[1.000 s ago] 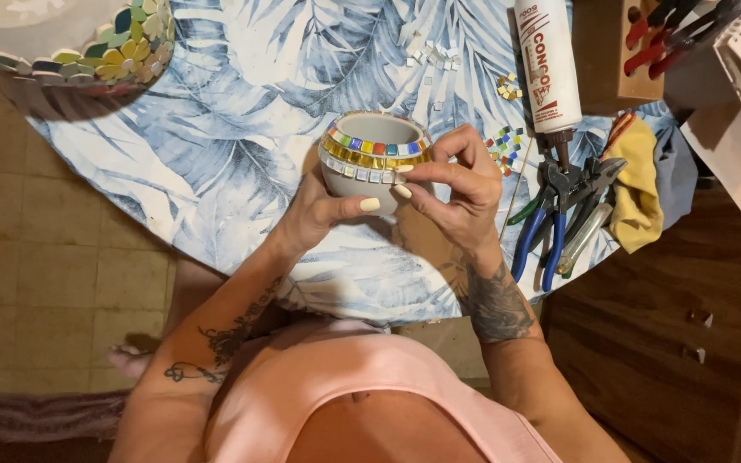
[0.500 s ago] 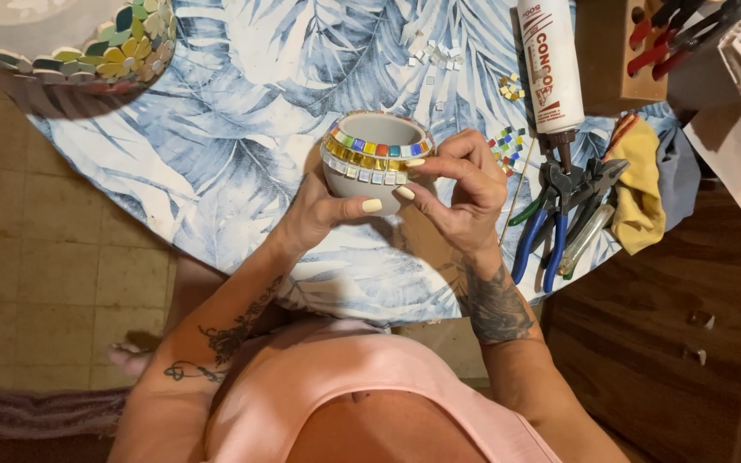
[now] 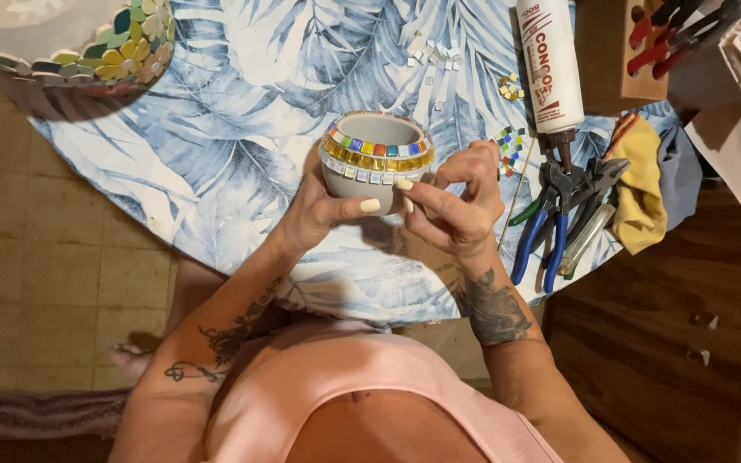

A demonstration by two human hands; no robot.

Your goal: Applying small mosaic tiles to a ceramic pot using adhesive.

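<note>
Two hands (image 3: 388, 210) hold one mosaic bowl (image 3: 376, 154); two pliers (image 3: 559, 214) nearby.

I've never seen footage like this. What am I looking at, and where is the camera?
No machine here: a person wears a camera on the head, looking down at their own two hands. The left hand cups a small grey bowl with rows of coloured mosaic tiles; the right hand touches its side with the fingertips. Below lies a round table with a blue leaf-print cloth. On it are loose little tiles, a white glue tube, blue-handled pliers and a yellow rag.
</note>
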